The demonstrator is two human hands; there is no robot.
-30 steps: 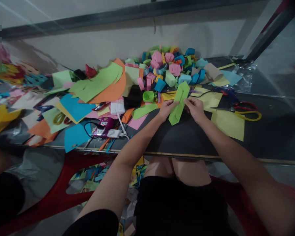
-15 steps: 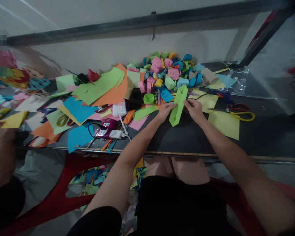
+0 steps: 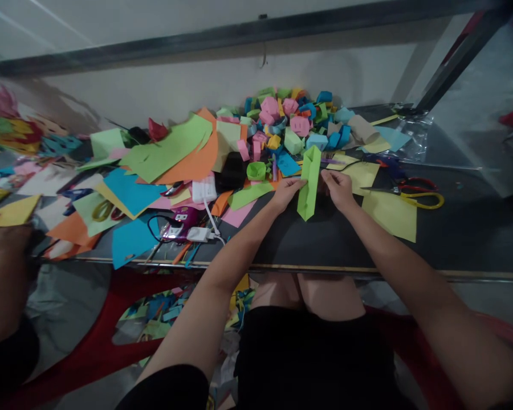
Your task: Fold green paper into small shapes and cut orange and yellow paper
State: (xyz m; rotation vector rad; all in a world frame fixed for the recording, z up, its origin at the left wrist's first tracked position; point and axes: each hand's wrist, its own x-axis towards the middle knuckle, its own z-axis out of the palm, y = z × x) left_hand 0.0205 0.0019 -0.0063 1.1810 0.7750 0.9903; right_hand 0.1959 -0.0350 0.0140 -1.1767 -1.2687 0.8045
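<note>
A folded strip of light green paper (image 3: 310,185) stands nearly upright over the dark table, its ends pointed and its long sides creased. My left hand (image 3: 288,193) pinches its left edge between thumb and fingers. Just off the strip's right edge is my right hand (image 3: 338,189), thumb and fingertips closed together with nothing visible in them. Left of the strip sits a small folded green paper box (image 3: 256,171) above a loose green piece (image 3: 250,196). Red- and yellow-handled scissors (image 3: 423,193) lie right of my right hand, partly over yellow paper (image 3: 390,216).
Many small folded paper pieces (image 3: 299,125) are heaped against the wall. Coloured sheets (image 3: 171,148) cover the table's left side, around a purple power adapter (image 3: 182,222) with white chargers and cables. Another person's hand (image 3: 8,238) is at far left. A metal bar (image 3: 239,35) crosses behind.
My right hand's fingertips have come off the green strip's right edge. The strip has turned a little more upright in my left hand. The camera view has shifted slightly.
</note>
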